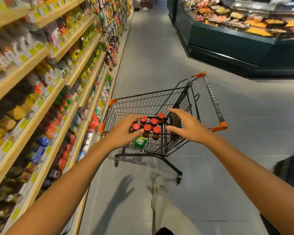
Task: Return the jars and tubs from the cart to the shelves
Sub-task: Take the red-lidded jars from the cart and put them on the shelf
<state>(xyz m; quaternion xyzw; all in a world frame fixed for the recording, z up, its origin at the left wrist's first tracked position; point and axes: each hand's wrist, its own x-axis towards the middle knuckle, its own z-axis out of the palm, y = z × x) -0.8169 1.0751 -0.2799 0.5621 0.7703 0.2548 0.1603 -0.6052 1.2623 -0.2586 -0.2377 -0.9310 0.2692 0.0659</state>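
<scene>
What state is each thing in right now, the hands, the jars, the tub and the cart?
Left hand: open, fingers spread above the jars, holding nothing.
Right hand: open, reaching over the cart, holding nothing.
Red-lidded jars: upright, lids on, clustered in the cart basket.
Green tub: in the basket, lid on, nearer the person than the jars.
Cart: standing in the aisle beside the shelves.

Ran grey tiled floor onward beyond the fingers. Stood dark green refrigerated display case well off to the right, far past them. Fell hand shadow on floor below.
</scene>
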